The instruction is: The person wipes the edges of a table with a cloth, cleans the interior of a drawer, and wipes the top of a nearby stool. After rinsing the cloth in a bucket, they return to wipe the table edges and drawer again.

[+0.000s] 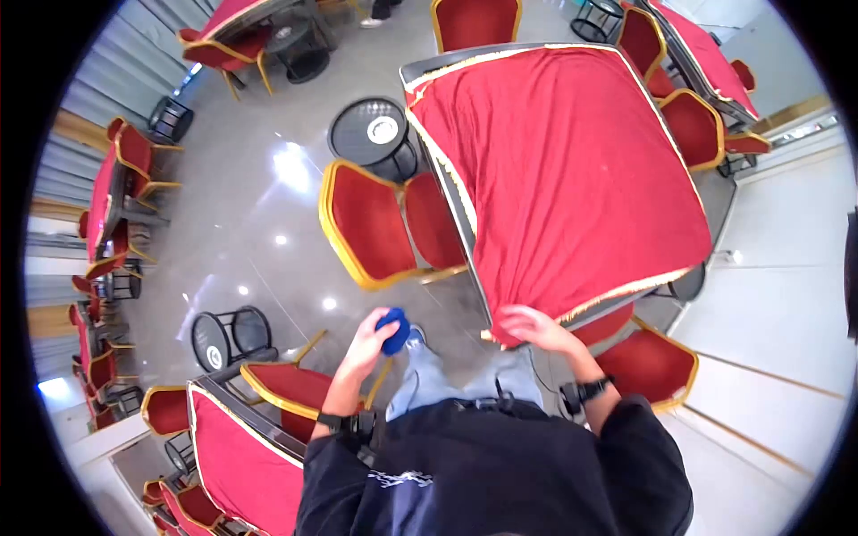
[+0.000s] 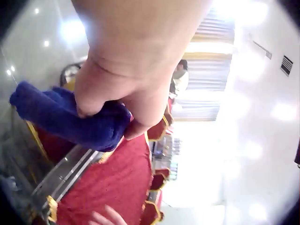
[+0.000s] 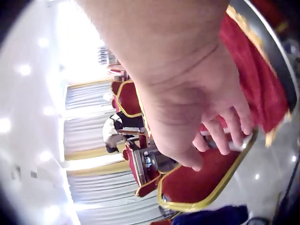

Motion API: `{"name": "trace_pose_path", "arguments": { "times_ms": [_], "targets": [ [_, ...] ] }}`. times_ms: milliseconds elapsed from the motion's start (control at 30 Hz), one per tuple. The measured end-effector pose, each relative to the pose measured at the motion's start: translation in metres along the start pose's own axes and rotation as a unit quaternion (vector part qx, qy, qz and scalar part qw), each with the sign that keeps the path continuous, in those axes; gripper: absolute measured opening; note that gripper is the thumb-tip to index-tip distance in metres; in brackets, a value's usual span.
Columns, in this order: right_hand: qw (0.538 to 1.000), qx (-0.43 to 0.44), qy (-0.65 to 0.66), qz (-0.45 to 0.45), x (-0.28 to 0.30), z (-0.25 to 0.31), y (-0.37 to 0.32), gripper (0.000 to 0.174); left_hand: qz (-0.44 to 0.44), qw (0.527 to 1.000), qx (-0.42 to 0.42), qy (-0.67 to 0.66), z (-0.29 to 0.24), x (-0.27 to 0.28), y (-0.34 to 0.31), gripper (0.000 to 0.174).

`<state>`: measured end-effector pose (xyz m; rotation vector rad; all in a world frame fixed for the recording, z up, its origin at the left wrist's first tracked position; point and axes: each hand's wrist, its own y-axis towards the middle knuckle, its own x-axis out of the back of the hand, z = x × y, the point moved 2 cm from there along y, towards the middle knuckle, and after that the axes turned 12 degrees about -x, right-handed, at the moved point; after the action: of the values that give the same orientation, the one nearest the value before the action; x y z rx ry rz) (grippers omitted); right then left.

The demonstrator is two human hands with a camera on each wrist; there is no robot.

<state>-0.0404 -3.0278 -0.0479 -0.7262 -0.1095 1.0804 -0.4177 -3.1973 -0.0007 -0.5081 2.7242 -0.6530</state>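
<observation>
My left hand (image 1: 363,347) grips a bunched dark blue cloth (image 1: 394,331), held out in front of my legs. In the left wrist view the folded blue cloth (image 2: 51,115) hangs past the thumb and fingers. My right hand (image 1: 540,329), fingers loosely extended and holding nothing, is over the near corner of a red tablecloth (image 1: 581,179) with gold fringe. That tablecloth lies wrinkled on a dark-edged table, its left side pulled in so the table edge (image 1: 465,241) shows. The right wrist view shows the spread fingers beside the draped corner (image 3: 269,103).
Red chairs with gold frames (image 1: 366,223) stand against the table's left side, others (image 1: 651,362) at its right. A round black stand (image 1: 362,134) is beyond them. Another red-covered table (image 1: 241,447) is behind at left. A person (image 3: 115,129) bends over in the background.
</observation>
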Motion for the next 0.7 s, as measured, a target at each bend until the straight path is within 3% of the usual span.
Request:
{"name": "trace_pose_path", "arguments": {
  "times_ms": [33, 100, 133, 200, 233, 333, 433, 500, 600, 667, 700],
  "targets": [
    [0.994, -0.087, 0.062, 0.030, -0.045, 0.044, 0.005, 0.075, 0.044, 0.999, -0.018, -0.002, -0.016, -0.007, -0.004, 0.032],
    [0.992, -0.062, 0.074, 0.085, -0.115, 0.089, 0.038, 0.099, 0.120, 0.991, -0.049, -0.030, -0.043, -0.021, -0.013, 0.038],
    [0.990, 0.019, 0.104, 0.097, -0.144, 0.100, 0.060, 0.093, 0.158, 0.984, -0.064, -0.055, -0.054, -0.025, -0.014, 0.042],
    [0.960, -0.027, 0.253, 0.114, -0.171, 0.089, 0.097, 0.080, 0.224, 0.955, -0.177, 0.082, -0.066, -0.022, -0.016, 0.047],
    [0.964, -0.046, 0.252, 0.077, -0.174, 0.093, 0.106, 0.064, 0.245, 0.901, -0.298, 0.197, -0.082, -0.012, -0.016, 0.047],
    [0.940, -0.036, 0.318, 0.116, -0.173, 0.095, 0.117, 0.054, 0.260, 0.948, -0.155, 0.101, -0.100, 0.032, -0.006, 0.045],
    [0.922, -0.097, 0.375, -0.009, -0.152, 0.082, 0.117, 0.048, 0.081, 0.944, -0.243, 0.207, -0.091, 0.092, 0.038, 0.032],
    [0.890, -0.119, 0.439, -0.045, -0.120, 0.034, 0.132, 0.044, -0.046, 0.931, -0.230, 0.280, -0.097, 0.128, 0.066, 0.032],
    [0.840, -0.125, 0.523, -0.073, -0.081, -0.046, 0.155, 0.038, -0.102, 0.944, -0.128, 0.286, -0.109, 0.159, 0.111, 0.037],
    [0.772, -0.154, 0.608, -0.100, -0.069, -0.075, 0.167, 0.038, -0.075, 0.946, -0.116, 0.293, -0.120, 0.172, 0.139, 0.049],
    [0.747, -0.125, 0.644, -0.107, -0.066, -0.084, 0.173, 0.039, -0.070, 0.950, -0.115, 0.282, -0.129, 0.169, 0.151, 0.052]
  ]
}}
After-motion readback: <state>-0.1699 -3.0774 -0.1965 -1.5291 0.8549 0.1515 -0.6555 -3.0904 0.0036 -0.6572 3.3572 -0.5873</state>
